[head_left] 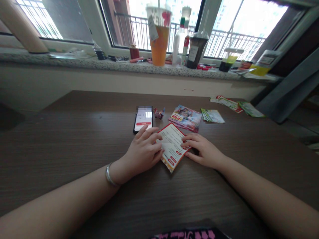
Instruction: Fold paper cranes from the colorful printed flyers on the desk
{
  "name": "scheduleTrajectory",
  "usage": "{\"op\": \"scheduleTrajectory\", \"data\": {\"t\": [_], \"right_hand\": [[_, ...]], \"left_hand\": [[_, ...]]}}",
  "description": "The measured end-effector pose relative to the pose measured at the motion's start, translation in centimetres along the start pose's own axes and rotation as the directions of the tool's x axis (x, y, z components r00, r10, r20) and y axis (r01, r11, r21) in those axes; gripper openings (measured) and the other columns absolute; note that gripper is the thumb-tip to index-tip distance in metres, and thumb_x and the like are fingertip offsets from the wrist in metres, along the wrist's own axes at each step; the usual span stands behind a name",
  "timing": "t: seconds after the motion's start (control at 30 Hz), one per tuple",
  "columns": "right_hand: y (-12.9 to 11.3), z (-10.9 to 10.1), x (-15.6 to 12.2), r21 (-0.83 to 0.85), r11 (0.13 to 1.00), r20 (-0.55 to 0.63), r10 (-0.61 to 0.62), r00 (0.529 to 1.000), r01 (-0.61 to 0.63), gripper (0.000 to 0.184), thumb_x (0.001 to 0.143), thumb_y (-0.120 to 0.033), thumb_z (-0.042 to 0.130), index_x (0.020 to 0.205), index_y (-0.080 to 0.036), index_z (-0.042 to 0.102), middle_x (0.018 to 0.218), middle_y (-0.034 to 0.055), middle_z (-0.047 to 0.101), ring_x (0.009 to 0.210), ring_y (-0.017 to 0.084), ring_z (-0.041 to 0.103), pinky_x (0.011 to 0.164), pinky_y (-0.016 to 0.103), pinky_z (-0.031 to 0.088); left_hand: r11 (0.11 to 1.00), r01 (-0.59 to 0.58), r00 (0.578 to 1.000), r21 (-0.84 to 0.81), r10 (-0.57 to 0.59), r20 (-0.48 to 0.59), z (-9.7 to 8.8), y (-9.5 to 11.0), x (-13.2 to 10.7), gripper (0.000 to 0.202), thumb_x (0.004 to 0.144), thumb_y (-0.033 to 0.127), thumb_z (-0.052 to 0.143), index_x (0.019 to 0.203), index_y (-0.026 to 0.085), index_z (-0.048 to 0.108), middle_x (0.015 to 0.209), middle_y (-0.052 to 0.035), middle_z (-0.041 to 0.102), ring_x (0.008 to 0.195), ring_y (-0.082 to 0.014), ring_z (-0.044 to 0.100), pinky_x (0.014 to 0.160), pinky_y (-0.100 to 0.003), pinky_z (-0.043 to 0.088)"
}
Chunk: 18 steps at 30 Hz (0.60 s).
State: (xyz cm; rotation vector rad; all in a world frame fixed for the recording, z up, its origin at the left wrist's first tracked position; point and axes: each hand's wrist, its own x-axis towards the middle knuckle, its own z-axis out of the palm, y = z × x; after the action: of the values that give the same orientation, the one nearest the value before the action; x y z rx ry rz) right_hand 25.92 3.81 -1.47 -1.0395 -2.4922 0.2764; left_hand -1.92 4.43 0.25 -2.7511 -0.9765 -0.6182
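A square printed sheet of paper lies on the dark wooden table, turned so one corner points toward me. My left hand rests at its left corner with fingers spread, the fingertips touching the paper. At the right corner my right hand lies with its fingers apart on the sheet's edge. Just beyond my left hand is a phone with a lit screen. Beside it stands a small folded paper figure. A stack of colourful flyers lies behind the sheet.
Green-white paper slips and more printed strips lie at the table's right rear. On the stone windowsill stand a large orange drink cup, a dark drink cup, bottles and small items. A grey curtain hangs at right.
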Motion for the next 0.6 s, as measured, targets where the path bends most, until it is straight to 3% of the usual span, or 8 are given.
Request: {"op": "scheduleTrajectory", "data": {"t": [0.13,0.23,0.37,0.6], "right_hand": [[0.1,0.0,-0.1,0.018,1.000,-0.010,0.008,1.000,-0.008,0.023,0.086,-0.032,0.061,0.107,-0.024,0.064,0.120,0.0084,0.060,0.113,0.023,0.054,0.098,0.046,0.045],[0.1,0.0,0.0,0.037,0.999,-0.029,-0.008,1.000,0.009,0.021,0.087,-0.029,0.060,0.107,-0.024,0.064,0.118,0.0080,0.061,0.113,0.022,0.054,0.099,0.045,0.044],[0.0,-0.1,0.0,0.062,0.997,-0.060,-0.035,0.998,0.039,0.019,0.089,-0.026,0.057,0.106,-0.024,0.065,0.116,0.0077,0.062,0.113,0.021,0.055,0.101,0.044,0.044],[0.0,0.1,0.1,0.070,0.996,-0.138,-0.046,0.989,0.056,0.010,0.087,-0.024,0.060,0.096,-0.023,0.065,0.115,0.0067,0.063,0.116,0.021,0.054,0.105,0.045,0.039]], "left_hand": [[0.994,-0.064,0.996,-0.087,0.070,0.060,0.7,0.0,0.1,0.017,0.090,0.026,0.049,0.089,0.020,0.065,0.115,-0.0045,0.064,0.128,-0.0246,0.045,0.117,-0.052,0.017],[0.969,-0.165,0.976,-0.186,0.188,0.112,1.2,-0.1,0.3,0.026,0.090,0.021,0.049,0.114,0.019,0.059,0.129,-0.0056,0.059,0.129,-0.0232,0.045,0.115,-0.048,0.026],[0.928,-0.275,0.931,-0.251,0.322,0.173,1.5,-0.1,0.3,0.033,0.092,0.019,0.048,0.124,0.023,0.056,0.135,-0.0052,0.055,0.129,-0.0262,0.045,0.108,-0.047,0.037],[0.931,-0.259,0.927,-0.256,0.314,0.204,0.9,0.8,0.1,0.034,0.095,0.028,0.046,0.127,0.027,0.055,0.133,-0.0067,0.055,0.125,-0.0299,0.048,0.102,-0.050,0.041]]}}
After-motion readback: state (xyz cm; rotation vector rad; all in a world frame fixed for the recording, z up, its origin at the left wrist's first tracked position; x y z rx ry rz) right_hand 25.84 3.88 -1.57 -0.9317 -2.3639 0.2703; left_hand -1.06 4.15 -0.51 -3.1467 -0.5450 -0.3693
